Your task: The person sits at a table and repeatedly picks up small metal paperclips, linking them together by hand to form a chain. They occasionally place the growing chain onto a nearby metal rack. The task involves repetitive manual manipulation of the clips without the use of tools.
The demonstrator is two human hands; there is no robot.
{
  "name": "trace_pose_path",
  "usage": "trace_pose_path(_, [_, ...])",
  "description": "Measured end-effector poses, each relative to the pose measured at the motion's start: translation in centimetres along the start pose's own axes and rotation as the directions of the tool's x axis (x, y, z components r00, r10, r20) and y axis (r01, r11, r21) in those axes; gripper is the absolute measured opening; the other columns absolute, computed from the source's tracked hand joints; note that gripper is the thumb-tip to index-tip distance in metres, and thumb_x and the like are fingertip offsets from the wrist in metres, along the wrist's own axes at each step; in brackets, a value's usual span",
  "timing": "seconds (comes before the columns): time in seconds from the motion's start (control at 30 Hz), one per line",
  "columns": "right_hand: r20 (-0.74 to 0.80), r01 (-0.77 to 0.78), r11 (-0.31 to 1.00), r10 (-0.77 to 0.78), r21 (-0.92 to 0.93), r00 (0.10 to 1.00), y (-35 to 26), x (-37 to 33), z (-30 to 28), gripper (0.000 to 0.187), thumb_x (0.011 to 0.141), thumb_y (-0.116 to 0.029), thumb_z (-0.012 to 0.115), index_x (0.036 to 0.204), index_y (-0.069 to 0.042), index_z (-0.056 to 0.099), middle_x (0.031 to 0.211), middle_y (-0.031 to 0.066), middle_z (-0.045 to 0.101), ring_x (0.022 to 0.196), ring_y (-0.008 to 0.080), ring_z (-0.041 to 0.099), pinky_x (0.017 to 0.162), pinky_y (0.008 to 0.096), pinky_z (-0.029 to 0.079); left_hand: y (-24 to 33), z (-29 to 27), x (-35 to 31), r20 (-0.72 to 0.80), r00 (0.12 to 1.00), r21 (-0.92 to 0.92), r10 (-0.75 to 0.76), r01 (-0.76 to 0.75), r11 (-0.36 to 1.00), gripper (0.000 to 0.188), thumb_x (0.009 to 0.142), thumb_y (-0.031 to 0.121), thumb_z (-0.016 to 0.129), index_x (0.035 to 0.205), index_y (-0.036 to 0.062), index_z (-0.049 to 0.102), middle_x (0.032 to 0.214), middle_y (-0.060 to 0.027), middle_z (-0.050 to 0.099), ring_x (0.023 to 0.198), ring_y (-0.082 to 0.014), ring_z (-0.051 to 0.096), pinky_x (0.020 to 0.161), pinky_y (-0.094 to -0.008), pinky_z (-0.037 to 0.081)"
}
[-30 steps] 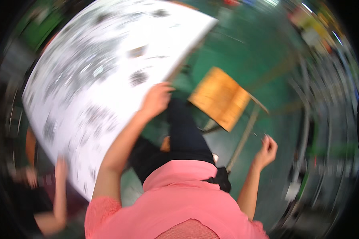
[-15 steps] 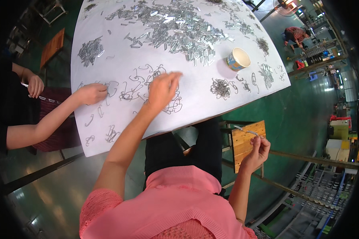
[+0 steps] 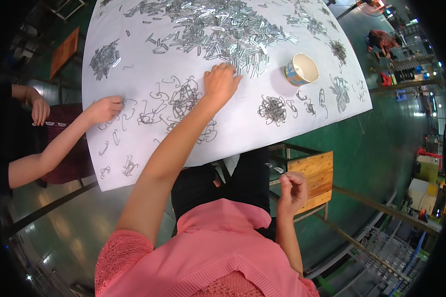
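At the near edge of a big heap of small silver metal clips, my left hand is palm down on the white tabletop. Its fingers are bent and the thumb stands apart; what lies under the fingertips is hidden. My right hand, off the table by my lap, pinches a thin piece with small silver clips at its end. Beneath and left of my left forearm lies a loose pile of bent wire hooks. A tighter bunch of wire hooks sits farther right.
A paper cup stands on the right of the white table. At the left, a co-worker's hand reaches among scattered hooks. Smaller clip piles lie near the table's sides. A wooden stool is beside my right hand.
My left hand has moved away from the wire hooks, up and right to the clip heap. My right hand has come left toward my lap with its clips. The co-worker's hand has shifted slightly.
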State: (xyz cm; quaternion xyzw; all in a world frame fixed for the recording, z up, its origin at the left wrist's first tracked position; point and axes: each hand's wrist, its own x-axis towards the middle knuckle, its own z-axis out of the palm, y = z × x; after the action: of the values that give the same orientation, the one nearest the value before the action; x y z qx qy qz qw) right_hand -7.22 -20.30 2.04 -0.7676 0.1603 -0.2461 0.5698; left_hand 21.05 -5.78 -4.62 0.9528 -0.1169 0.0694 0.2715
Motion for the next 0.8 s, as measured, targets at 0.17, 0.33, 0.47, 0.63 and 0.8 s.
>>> trace_pose_path(0.17, [0.243, 0.18, 0.98, -0.157, -0.078, 0.957, 0.5, 1.0, 0.7, 0.014, 0.077, 0.002, 0.072, 0.085, -0.003, 0.062, 0.082, 0.0106, 0.064, 0.073, 0.0217, 0.061, 0.069, 0.0289, 0.046, 0.8, 2.4, 1.5, -0.042, 0.997, 0.132, -0.064, 0.069, 0.989, 0.018, 0.077, 0.024, 0.071, 0.085, 0.008, 0.066, 0.091, -0.0085, 0.066, 0.088, -0.0269, 0.063, 0.073, -0.0404, 0.049])
trace_pose_path(0.33, [0.454, 0.341, 0.938, -0.28, -0.056, 0.846, 0.9, 1.4, 1.3, 0.015, 0.074, -0.004, 0.074, 0.084, -0.008, 0.063, 0.079, 0.0049, 0.064, 0.073, 0.0207, 0.061, 0.069, 0.0323, 0.041, 0.9, -0.7, -0.2, 0.157, 0.971, -0.109, -0.179, 0.198, 0.974, 0.016, 0.078, 0.019, 0.07, 0.089, 0.0073, 0.067, 0.083, -0.007, 0.067, 0.081, -0.0202, 0.063, 0.071, -0.0322, 0.05])
trace_pose_path(0.47, [0.543, 0.37, 0.928, -0.33, 0.038, 0.772, 1.1, 0.8, 1.9, 0.014, 0.076, -0.007, 0.073, 0.083, -0.01, 0.062, 0.077, 0.0013, 0.064, 0.071, 0.0176, 0.06, 0.07, 0.0314, 0.039, 0.7, -6.2, -6.4, 0.184, 0.948, -0.403, -0.258, 0.312, 0.86, 0.024, 0.081, 0.019, 0.071, 0.099, 0.0036, 0.068, 0.083, -0.004, 0.066, 0.079, -0.0109, 0.06, 0.073, -0.0262, 0.048])
trace_pose_path(0.63, [0.573, 0.372, 0.923, -0.357, 0.097, 0.738, 0.9, 0.6, 3.1, 0.011, 0.077, -0.007, 0.071, 0.081, -0.011, 0.062, 0.074, -0.0006, 0.063, 0.067, 0.0158, 0.059, 0.071, 0.0314, 0.038, 2.9, -10.2, -16.9, 0.343, 0.863, -0.706, -0.37, 0.497, 0.505, 0.015, 0.086, 0.01, 0.066, 0.095, -0.0024, 0.064, 0.089, -0.0057, 0.066, 0.085, -0.011, 0.061, 0.08, -0.0249, 0.048])
trace_pose_path(0.8, [0.554, 0.408, 0.908, -0.389, 0.095, 0.736, 0.4, 0.3, 4.5, 0.011, 0.077, -0.008, 0.071, 0.079, -0.011, 0.061, 0.072, -0.0011, 0.062, 0.063, 0.0149, 0.057, 0.072, 0.0316, 0.037, 5.4, -11.6, -23.0, 0.384, 0.821, -0.803, -0.422, 0.523, 0.286, 0.006, 0.087, 0.002, 0.064, 0.091, -0.0007, 0.062, 0.094, -0.0089, 0.067, 0.089, -0.0135, 0.064, 0.083, -0.0265, 0.05])
